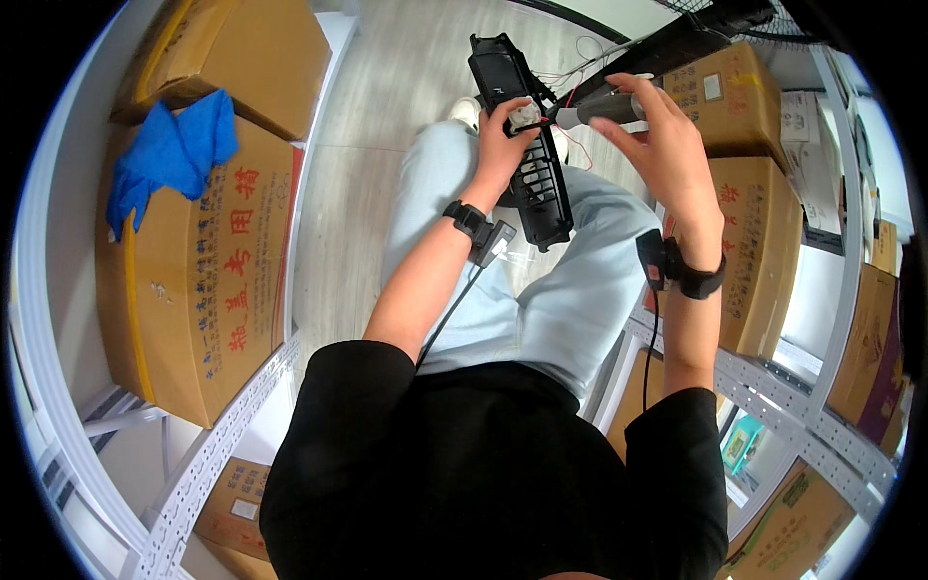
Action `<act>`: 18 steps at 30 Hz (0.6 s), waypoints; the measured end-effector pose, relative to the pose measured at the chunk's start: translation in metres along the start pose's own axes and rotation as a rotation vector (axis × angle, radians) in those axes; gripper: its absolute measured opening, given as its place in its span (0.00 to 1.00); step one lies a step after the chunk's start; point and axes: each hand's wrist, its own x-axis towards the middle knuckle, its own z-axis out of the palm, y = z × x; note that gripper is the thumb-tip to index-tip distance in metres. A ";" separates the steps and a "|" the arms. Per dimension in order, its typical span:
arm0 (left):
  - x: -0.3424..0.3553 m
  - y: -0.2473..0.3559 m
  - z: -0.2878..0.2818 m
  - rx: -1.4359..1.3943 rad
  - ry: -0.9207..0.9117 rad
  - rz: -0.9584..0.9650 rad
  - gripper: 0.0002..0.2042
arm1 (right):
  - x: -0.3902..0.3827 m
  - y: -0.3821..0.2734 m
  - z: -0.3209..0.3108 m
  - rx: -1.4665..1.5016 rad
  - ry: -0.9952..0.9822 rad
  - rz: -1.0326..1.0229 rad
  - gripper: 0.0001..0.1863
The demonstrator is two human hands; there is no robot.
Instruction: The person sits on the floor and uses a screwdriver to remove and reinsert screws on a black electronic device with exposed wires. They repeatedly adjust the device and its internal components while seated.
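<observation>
A long black plastic housing with a slotted lower half lies slantwise above my knees. My left hand grips it at the middle, fingers beside a small whitish part set in it. From the right, my right hand is loosely curled around a grey screwdriver, thumb below and index finger above its thick handle. The screwdriver's narrow end points at the housing near the whitish part; whether it touches is too small to tell. Thin red and black wires run by the housing.
Cardboard boxes stand on shelves at the left and right. A blue cloth drapes over a left box. A long black bar-shaped part lies beyond my right hand. Cabled black bands circle both wrists.
</observation>
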 end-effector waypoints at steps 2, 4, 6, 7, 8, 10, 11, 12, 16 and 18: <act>0.000 -0.002 0.001 -0.004 0.007 0.000 0.23 | -0.002 -0.002 -0.001 0.137 0.028 -0.100 0.19; 0.001 -0.003 0.001 -0.015 0.023 -0.003 0.23 | -0.002 -0.001 -0.002 0.030 -0.021 -0.050 0.17; 0.000 -0.004 0.000 -0.025 0.015 -0.015 0.24 | 0.000 -0.001 -0.001 -0.195 -0.100 0.088 0.14; 0.000 -0.001 0.000 -0.032 0.008 -0.018 0.24 | 0.002 -0.001 -0.001 -0.339 -0.141 0.181 0.13; 0.000 0.002 0.000 -0.024 0.002 -0.023 0.24 | 0.002 0.001 -0.001 -0.331 -0.139 0.177 0.12; -0.002 0.006 -0.002 -0.006 -0.003 -0.035 0.24 | 0.002 0.005 0.000 -0.311 -0.136 0.163 0.11; -0.001 0.004 -0.002 -0.011 0.000 -0.025 0.23 | 0.002 0.002 0.000 -0.131 -0.091 0.096 0.12; -0.001 0.002 -0.001 -0.017 0.004 -0.014 0.23 | 0.001 -0.003 -0.001 0.050 -0.047 0.028 0.13; 0.000 0.002 -0.001 -0.039 0.006 0.005 0.23 | 0.000 -0.004 -0.007 0.056 -0.114 -0.027 0.15; -0.001 0.001 -0.001 -0.036 0.000 0.005 0.23 | 0.002 -0.008 -0.003 -0.093 -0.121 0.080 0.13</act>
